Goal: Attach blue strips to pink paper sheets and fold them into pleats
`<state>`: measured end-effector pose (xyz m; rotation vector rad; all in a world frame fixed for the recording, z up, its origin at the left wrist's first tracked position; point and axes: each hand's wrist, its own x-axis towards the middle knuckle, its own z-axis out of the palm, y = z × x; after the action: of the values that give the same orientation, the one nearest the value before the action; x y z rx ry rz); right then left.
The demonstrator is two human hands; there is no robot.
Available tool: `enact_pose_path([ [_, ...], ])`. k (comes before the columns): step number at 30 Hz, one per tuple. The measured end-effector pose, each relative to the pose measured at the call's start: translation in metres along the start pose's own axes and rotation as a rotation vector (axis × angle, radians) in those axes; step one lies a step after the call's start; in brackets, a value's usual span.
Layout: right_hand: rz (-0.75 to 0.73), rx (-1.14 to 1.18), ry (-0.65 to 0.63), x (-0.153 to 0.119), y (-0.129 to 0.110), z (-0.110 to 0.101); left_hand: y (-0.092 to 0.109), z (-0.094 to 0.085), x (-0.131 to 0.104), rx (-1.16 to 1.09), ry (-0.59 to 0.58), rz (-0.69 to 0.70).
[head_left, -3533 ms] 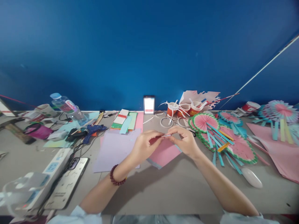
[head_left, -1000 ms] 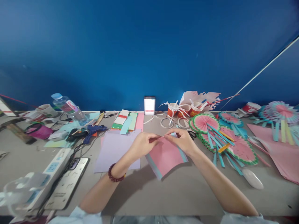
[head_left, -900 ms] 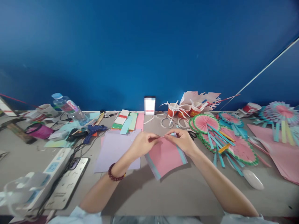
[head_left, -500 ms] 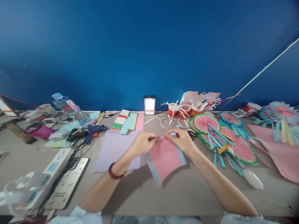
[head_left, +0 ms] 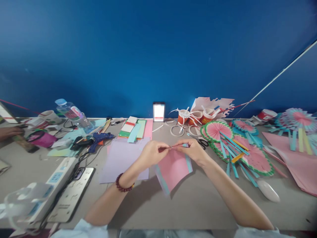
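A pink sheet of paper [head_left: 174, 168] with pale blue strips along two sides hangs tilted above the grey table. My left hand [head_left: 155, 152] pinches its upper edge near the middle, thumb against fingers. Close beside it, my right hand [head_left: 191, 150] grips the same edge, where a narrow folded part shows under the fingers. The sheet's lower end curves down toward me. Under and left of my left hand lies a lilac sheet [head_left: 119, 162]. Black-handled scissors [head_left: 203, 143] rest just beyond my right hand.
Watermelon-patterned paper fans [head_left: 260, 158] and a white glue bottle [head_left: 268, 190] lie to the right. On the left are a phone [head_left: 70, 195], a power strip [head_left: 56, 185], a blue glue gun [head_left: 99, 140] and a bottle [head_left: 74, 114]. Another person's hand [head_left: 10, 133] is at far left.
The pink sheet's upper edge is folded further, and its hanging part looks shorter. My right hand has shifted slightly left. Another person's hand has appeared at far left.
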<state>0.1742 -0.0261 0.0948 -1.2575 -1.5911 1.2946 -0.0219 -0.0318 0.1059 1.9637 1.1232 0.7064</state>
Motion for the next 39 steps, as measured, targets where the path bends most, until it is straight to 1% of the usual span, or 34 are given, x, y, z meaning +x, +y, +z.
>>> enact_pose_path([
  [6, -0.025, -0.096, 0.050, -0.003, -0.002, -0.003, 0.003, -0.006, 0.001, -0.044, -0.046, -0.029],
  [13, -0.009, -0.106, 0.078, -0.003, 0.001, -0.007, 0.000, -0.007, 0.001, -0.068, 0.011, -0.052],
  [17, -0.005, -0.095, 0.075, -0.003, 0.001, -0.006, -0.002, -0.007, 0.002, -0.102, 0.004, -0.067],
  [19, -0.013, -0.098, 0.073, -0.003, 0.001, -0.006, -0.003, -0.007, 0.002, -0.105, 0.003, -0.066],
  [25, -0.075, -0.121, 0.043, 0.000, 0.005, -0.008, -0.006, -0.005, 0.003, -0.076, 0.051, -0.059],
  [28, -0.164, -0.210, 0.032, 0.001, 0.004, -0.009, -0.006, -0.004, 0.004, -0.049, 0.051, -0.042],
  [31, -0.316, -0.323, 0.070, -0.001, 0.000, -0.009, -0.004, -0.002, 0.004, -0.054, 0.036, -0.039],
  [33, -0.382, -0.381, 0.090, -0.003, -0.002, -0.008, -0.003, -0.001, 0.004, -0.065, 0.021, -0.043],
  [36, -0.417, -0.449, 0.065, -0.004, -0.003, -0.007, -0.002, 0.002, 0.004, -0.071, 0.001, -0.037],
  [39, -0.411, -0.461, 0.023, -0.004, -0.002, -0.007, -0.003, 0.004, 0.005, -0.082, -0.014, -0.010],
])
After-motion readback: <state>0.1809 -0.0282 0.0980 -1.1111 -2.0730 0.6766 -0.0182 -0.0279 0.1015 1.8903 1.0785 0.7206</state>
